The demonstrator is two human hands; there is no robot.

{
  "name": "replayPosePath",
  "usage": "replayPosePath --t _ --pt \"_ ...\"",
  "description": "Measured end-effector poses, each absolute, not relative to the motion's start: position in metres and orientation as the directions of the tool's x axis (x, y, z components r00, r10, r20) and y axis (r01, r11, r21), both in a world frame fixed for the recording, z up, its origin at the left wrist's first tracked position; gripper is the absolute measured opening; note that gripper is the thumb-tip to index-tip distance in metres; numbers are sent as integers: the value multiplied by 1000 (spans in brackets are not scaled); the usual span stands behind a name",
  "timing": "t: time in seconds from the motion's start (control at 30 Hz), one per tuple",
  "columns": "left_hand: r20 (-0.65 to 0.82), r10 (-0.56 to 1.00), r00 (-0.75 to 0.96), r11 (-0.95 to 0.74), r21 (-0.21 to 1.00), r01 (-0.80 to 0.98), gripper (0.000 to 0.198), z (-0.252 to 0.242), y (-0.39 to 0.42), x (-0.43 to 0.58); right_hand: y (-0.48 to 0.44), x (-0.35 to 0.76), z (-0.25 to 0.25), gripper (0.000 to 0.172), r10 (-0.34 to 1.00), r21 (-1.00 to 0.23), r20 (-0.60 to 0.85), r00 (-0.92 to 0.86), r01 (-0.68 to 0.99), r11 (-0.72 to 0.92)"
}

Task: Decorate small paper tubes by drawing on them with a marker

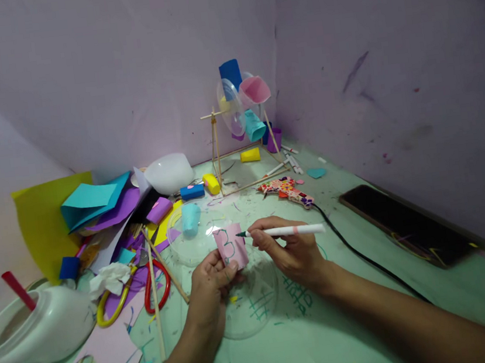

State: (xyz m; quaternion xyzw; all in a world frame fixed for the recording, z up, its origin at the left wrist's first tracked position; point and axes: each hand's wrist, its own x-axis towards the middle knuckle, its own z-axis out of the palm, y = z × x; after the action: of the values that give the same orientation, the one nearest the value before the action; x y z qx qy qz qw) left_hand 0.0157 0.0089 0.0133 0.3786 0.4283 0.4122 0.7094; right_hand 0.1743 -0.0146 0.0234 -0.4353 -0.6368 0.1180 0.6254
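My left hand (pixel 214 279) is closed on a small piece of pink paper (pixel 234 246), which carries curved dark green marker lines. Between the thumb and fingers of my right hand (pixel 293 252) is a white marker (pixel 297 230), its dark green tip pointing left at the paper's upper right edge. Whether the tip touches the paper I cannot tell. Beneath both hands lie clear plastic discs (pixel 260 327) on the green table (pixel 323 336), with green pen scribbles beside them. A light blue paper tube (pixel 191 219) lies behind my left hand.
At the back stands a stick frame (pixel 217 149) bearing a clear-disc wheel with paper cups. A glue gun (pixel 288 191) with a black cord and a phone (pixel 402 224) lie to the right. Left are red scissors (pixel 157 286), coloured paper (pixel 48 223) and a white pitcher (pixel 43 326).
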Motion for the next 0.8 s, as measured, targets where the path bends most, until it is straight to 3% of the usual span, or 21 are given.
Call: replayPosePath --t 0.8 --pt "-304 910 283 377 890 -256 45 13 10 16 -15 174 23 11 705 -704 688 171 392 592"
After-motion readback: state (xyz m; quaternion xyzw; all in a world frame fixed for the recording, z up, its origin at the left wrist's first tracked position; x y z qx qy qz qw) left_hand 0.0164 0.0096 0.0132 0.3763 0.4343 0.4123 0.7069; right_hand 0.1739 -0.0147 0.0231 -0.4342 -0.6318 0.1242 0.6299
